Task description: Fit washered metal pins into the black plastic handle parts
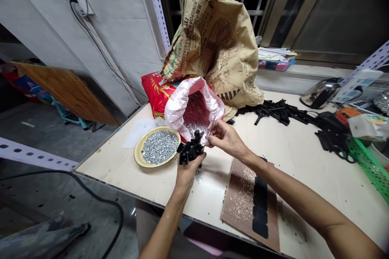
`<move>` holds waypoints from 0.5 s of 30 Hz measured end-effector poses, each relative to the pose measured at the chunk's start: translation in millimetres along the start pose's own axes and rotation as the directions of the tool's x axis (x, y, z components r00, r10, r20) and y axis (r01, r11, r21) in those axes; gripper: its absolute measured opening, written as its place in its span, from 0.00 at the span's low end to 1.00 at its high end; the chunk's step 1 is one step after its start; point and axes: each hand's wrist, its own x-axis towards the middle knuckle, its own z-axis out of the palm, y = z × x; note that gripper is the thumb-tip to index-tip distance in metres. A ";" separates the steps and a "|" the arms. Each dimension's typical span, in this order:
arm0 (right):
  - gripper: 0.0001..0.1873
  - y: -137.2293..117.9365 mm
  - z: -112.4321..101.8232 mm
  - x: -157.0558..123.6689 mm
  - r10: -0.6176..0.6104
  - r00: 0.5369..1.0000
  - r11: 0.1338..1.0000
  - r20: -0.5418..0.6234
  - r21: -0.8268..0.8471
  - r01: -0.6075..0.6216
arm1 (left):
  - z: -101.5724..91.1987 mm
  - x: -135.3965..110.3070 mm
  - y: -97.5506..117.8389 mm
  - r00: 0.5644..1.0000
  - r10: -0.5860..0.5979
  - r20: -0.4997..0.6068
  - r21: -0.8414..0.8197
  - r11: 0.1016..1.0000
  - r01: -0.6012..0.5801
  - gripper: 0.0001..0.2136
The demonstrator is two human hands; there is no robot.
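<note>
My left hand (187, 172) is closed around a bunch of black plastic parts (190, 149), held above the table's front edge. My right hand (224, 137) pinches a thin metal pin (210, 126) and holds its tip against the black parts. Just behind the hands, a red sack with a pink lining (185, 103) lies open and shows a mass of metal pins inside. A yellow plate (139, 149) heaped with small silvery pieces sits to the left of my hands. A few silvery pieces lie on the table under my left hand.
A crumpled brown paper sack (219, 40) stands behind the red one. More black plastic parts (279, 111) are strewn to the right. A brown board with black pads (252, 202) lies near the front edge. A green basket (369, 166), a kettle (319, 94) and boxes crowd the right.
</note>
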 end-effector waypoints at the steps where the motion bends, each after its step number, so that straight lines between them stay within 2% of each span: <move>1: 0.09 0.8 -0.2 0.9 -0.029 0.999 0.997 0.019 -0.072 0.030 | 1.6 -0.3 0.9 1.000 0.010 -0.002 0.016 1.000 -0.010 0.16; 5: 0.05 7.1 -1.3 2.2 -0.088 0.994 0.941 0.060 -0.323 0.103 | 6.6 -1.7 5.0 0.999 0.038 -0.002 0.036 0.999 -0.038 0.15; 10: 0.03 2.3 -0.8 -1.9 -0.030 0.995 0.892 0.095 -0.446 0.070 | 9.3 -0.9 7.7 0.997 0.069 0.039 0.005 0.998 -0.069 0.16; 12: 0.06 -3.5 -0.5 -3.6 0.005 0.996 0.860 0.093 -0.508 0.043 | 8.4 -0.2 6.3 0.997 0.060 0.049 -0.001 0.998 -0.060 0.16; 15: 0.20 -9.0 -0.1 -5.3 0.022 0.994 0.832 0.106 -0.553 0.040 | 5.7 0.3 3.1 0.998 0.024 0.058 0.007 1.000 -0.025 0.15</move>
